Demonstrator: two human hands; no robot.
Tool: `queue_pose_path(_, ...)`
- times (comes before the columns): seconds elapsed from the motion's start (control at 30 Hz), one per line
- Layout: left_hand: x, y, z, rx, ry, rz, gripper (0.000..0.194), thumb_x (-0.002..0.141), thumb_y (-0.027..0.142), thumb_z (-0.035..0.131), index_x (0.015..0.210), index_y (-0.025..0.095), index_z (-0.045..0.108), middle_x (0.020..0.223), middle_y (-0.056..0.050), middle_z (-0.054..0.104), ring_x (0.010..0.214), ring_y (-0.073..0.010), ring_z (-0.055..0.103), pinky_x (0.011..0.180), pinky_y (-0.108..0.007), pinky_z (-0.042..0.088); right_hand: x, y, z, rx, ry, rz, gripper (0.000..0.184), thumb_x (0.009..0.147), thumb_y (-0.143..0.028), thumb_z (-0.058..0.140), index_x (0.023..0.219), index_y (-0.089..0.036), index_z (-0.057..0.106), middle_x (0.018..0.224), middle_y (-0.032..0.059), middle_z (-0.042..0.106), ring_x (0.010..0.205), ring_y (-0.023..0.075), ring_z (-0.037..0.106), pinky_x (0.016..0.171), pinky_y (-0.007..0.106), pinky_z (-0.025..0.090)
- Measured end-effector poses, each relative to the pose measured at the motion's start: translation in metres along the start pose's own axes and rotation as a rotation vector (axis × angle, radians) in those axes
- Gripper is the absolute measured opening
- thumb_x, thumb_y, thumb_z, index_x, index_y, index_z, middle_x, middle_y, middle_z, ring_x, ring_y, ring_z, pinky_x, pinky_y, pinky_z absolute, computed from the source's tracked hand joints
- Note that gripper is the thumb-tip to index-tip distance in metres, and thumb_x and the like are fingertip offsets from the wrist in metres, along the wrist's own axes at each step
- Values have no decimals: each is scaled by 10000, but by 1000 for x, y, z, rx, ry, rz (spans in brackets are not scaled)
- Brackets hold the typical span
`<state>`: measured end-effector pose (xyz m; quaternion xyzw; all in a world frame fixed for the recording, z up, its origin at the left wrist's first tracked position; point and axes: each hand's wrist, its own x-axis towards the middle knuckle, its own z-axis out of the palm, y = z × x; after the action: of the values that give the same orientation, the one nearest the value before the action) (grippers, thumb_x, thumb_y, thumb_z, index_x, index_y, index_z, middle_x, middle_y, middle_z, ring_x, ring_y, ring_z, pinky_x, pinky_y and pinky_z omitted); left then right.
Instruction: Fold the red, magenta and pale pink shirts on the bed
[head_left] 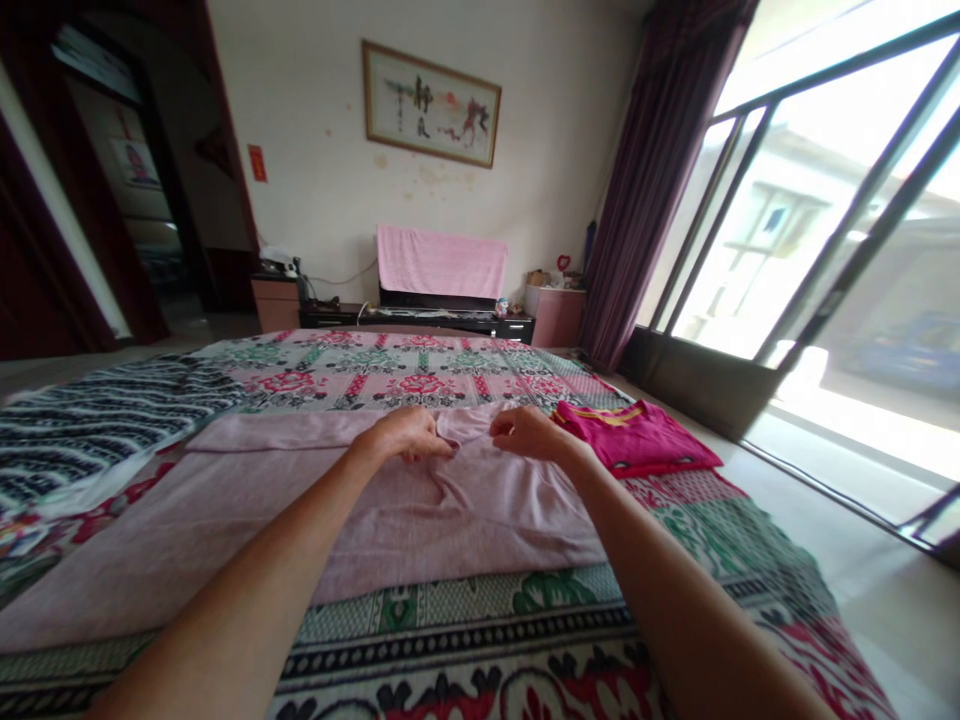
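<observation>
A pale pink knit garment (pixel 360 520) lies spread across the bed, with a long folded strip along its far edge. My left hand (pixel 409 435) is closed near the middle of that far edge, its thumb and fingers pinching the cloth. Just to the right, my right hand (pixel 527 433) is curled on the same garment near its upper right part; its fingertips are partly hidden. Creases run through the cloth between and below both hands. A folded magenta shirt (pixel 649 438) with yellow trim lies just beyond my right hand.
A patterned blanket (pixel 420 365) in red, green and white covers the bed. Black-and-white striped cloth (pixel 112 415) lies at the left. Beyond the bed stand a low black cabinet (pixel 450 322) and a pink cloth (pixel 442 262) draped over a screen. Glass doors (pixel 750 240) are at the right.
</observation>
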<state>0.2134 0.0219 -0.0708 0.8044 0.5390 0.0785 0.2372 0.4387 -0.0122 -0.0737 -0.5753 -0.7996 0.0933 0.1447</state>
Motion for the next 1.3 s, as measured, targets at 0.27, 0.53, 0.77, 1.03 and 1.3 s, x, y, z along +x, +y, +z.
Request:
queue_pose_path(0.27, 21, 1, 25, -61, 300, -117, 467, 776, 595, 543, 603, 177, 663, 506, -63, 632, 601, -192, 642, 516, -229, 399, 8, 11, 26, 143, -41, -32, 227, 735, -182, 583, 874, -180, 763, 800, 7, 736, 733, 140, 641, 699, 207, 459)
queue_pose_path(0.53, 35, -5, 42, -250, 286, -99, 393, 642, 260, 745, 1020, 159, 709, 887, -44, 757, 843, -173, 693, 639, -180, 466, 10, 19, 20, 286, 242, 156, 230, 737, -129, 553, 854, -171, 747, 722, 4, 712, 631, 115, 632, 598, 185, 470)
queue_pose_path(0.77, 30, -2, 38, -326, 331, 52, 559, 694, 96, 612, 1244, 189, 630, 1061, -21, 736, 864, -135, 691, 704, -161, 505, 13, 13, 26, 420, 228, 250, 190, 746, -99, 567, 845, -144, 723, 620, 6, 673, 584, 120, 640, 539, 181, 472)
queue_pose_path(1.03, 25, 3, 40, 124, 269, 636, 478, 731, 45, 480, 1080, 261, 726, 1310, 14, 616, 1207, -177, 558, 1023, -253, 429, 13, 24, 18, 773, 379, 522, 232, 784, -67, 551, 994, -121, 633, 855, 67, 703, 572, 87, 634, 462, 160, 472)
queue_pose_path(1.3, 17, 6, 43, 311, 123, 746, 453, 766, 43, 462, 1037, 277, 739, 1235, 10, 653, 1099, -204, 583, 968, -299, 451, 10, 11, 20, 585, 361, 358, 248, 854, -256, 547, 1044, -156, 671, 946, 66, 712, 794, 149, 678, 618, 208, 515)
